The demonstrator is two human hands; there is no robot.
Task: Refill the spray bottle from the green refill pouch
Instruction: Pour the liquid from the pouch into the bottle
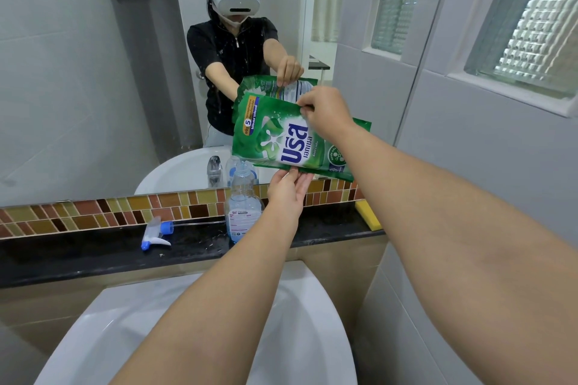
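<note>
**Over the open bottle, pouch tipped to pour**

Above the dark counter ledge (pixel 93 255) I have the green refill pouch (pixel 281 141) turned on its side, its lower left corner sitting right over the open neck of the spray bottle (pixel 242 206). My right hand (pixel 325 112) pinches the pouch's upper edge to carry its weight and set the tilt. My left hand (pixel 287 194) is relaxed, fingers straight, propping the bottom edge from beneath to steady the aim. I cannot tell whether liquid is running yet. The bottle stands upright against the mosaic tile strip (pixel 78 212). Its trigger head (pixel 156 233) lies unscrewed well to the left, clear of any spill. A yellow sponge (pixel 369 214) leans at the ledge's right end.
</note>
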